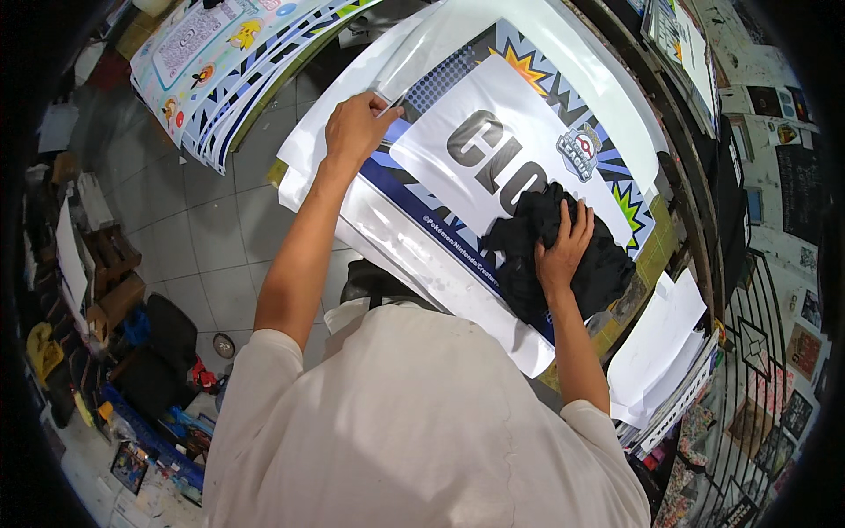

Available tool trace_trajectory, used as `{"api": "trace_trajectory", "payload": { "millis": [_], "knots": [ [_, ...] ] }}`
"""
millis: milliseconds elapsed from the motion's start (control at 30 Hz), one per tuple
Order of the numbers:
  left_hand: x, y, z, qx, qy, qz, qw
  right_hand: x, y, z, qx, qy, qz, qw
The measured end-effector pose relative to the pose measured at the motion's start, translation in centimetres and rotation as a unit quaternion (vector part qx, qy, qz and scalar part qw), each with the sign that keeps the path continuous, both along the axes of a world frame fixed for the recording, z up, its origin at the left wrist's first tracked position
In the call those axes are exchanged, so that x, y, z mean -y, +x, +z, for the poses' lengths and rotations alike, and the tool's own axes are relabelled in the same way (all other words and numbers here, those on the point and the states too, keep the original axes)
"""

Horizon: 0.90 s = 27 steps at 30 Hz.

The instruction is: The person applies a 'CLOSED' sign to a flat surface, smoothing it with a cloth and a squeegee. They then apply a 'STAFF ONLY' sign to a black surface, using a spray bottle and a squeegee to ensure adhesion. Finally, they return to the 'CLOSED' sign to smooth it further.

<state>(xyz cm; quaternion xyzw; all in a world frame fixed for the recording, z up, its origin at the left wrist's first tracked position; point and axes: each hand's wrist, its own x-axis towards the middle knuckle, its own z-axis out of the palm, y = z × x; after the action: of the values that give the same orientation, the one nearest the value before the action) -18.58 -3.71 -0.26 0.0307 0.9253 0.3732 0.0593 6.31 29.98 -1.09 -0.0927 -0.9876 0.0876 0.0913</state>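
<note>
A large printed poster (422, 154) with a starburst border, big grey lettering and a logo lies on white sheets. My left hand (359, 132) pinches the edge of a clear film (400, 66) at the poster's upper left. My right hand (562, 246) grips a bunched black cloth (541, 299) on the poster's lower right, fingers curved over its top. The cloth hides part of the lettering and border.
Stacked printed sheets (211, 70) lie on another surface at upper left. Loose white paper (651, 343) and a black wire rack (757, 343) are at right. A dark chair (150, 370) and clutter stand on the tiled floor (198, 229) at left.
</note>
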Motion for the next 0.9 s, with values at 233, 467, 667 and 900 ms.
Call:
{"api": "trace_trajectory", "payload": {
  "millis": [233,467,667,900],
  "knots": [
    [1.3,0.6,0.6,0.005,0.031,0.009,0.999,-0.3,-2.2,-0.4,-0.057,0.044,-0.056,0.996],
    [1.6,1.2,0.3,0.004,0.032,0.016,0.999,-1.5,-0.2,0.1,-0.031,0.002,-0.047,0.998],
    [0.3,0.8,-0.3,-0.082,0.037,0.019,0.996,-0.6,0.5,0.3,-0.047,-0.012,-0.063,0.997],
    [-5.7,12.9,-1.0,-0.275,0.044,-0.268,0.922,0.7,-0.1,2.4,0.042,0.022,0.174,0.984]
  ]
}}
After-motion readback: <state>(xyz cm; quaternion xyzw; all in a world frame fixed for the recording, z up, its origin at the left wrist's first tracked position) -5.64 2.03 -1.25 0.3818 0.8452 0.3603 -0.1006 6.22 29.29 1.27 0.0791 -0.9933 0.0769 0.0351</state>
